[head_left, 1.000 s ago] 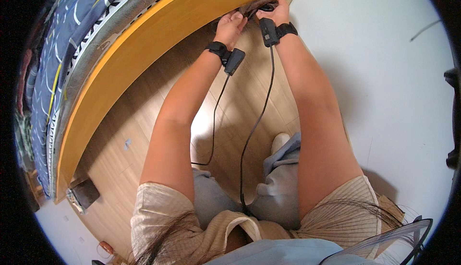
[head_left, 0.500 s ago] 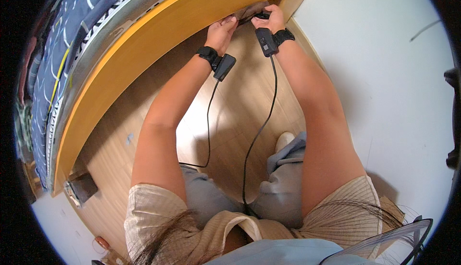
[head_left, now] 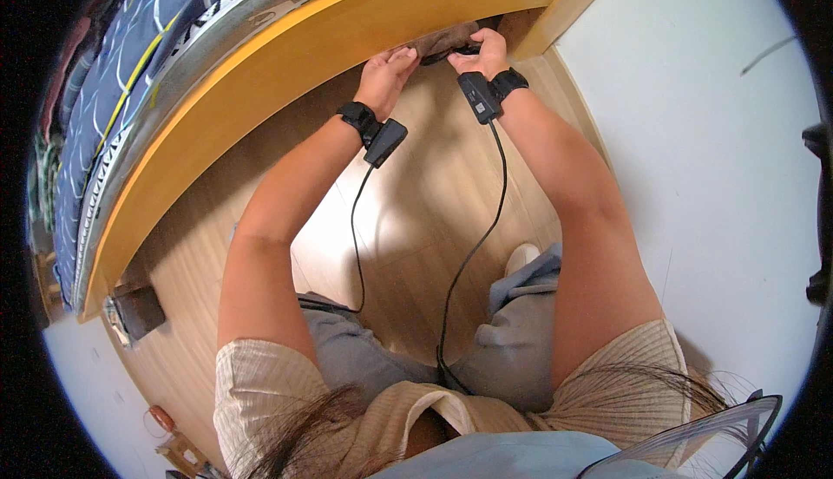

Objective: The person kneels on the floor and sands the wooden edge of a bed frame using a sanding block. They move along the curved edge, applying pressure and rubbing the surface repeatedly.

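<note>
At the far end of the floor, a soft-looking grey-brown thing (head_left: 446, 39) with a black edge sticks out from beneath the yellow wooden bed side (head_left: 347, 32). Its kind is not clear, as most of it lies in the shadow under the bed. My right hand (head_left: 486, 55) is closed on the black edge at its right end. At its left end is my left hand (head_left: 386, 80), fingers close together and the tips against the thing; what they grip is partly hidden. Both wrists carry black straps with small black boxes, from which cables run toward my lap.
Blue patterned bedding (head_left: 165, 41) lies on the bed at the left. A white wall (head_left: 694, 158) rises close to my right arm. On the wooden floor (head_left: 416, 279), a dark box-like thing (head_left: 139, 314) stands at the lower left, near the bed's end.
My hands and the grey-brown thing show slightly nearer to me, and more of the bed's corner is visible. The view has shifted too. Both hands stay at the thing.
</note>
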### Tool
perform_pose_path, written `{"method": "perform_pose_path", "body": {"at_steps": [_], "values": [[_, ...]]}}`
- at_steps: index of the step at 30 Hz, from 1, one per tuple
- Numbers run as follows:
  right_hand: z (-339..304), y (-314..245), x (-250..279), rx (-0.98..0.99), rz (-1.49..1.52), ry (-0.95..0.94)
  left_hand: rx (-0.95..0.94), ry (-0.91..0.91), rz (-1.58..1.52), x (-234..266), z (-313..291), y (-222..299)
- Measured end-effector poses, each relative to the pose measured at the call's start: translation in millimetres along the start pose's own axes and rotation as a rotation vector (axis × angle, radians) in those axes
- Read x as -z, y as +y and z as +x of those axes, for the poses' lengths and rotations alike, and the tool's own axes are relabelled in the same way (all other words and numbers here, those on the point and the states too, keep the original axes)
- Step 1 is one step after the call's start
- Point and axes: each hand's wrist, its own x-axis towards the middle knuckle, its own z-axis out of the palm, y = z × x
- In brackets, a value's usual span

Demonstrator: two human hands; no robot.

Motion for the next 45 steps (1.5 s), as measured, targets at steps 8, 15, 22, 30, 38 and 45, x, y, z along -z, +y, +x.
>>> {"method": "perform_pose_path", "body": {"at_steps": [8,15,22,30,38,45], "values": [[-52,26,-16,-0.058,0.020,0.014,0.005,-0.035,0.008,18,-33,17],[-66,42,-11,-0.104,0.113,-0.105,0.008,0.051,-0.065,14,-61,28],[-75,60,-11,-0.124,0.037,-0.115,0.136,0.015,0.011,34,-69,33],[-94,93,-29,-0.158,-0.017,0.001,0.248,-0.141,-0.016,64,-77,52],[-94,106,-25,-0.078,-0.119,-0.221,0.143,-0.123,-0.035,88,-64,51],[-87,119,-33,-0.184,-0.238,-0.270,0.155,0.017,-0.095,104,-91,75]]}}
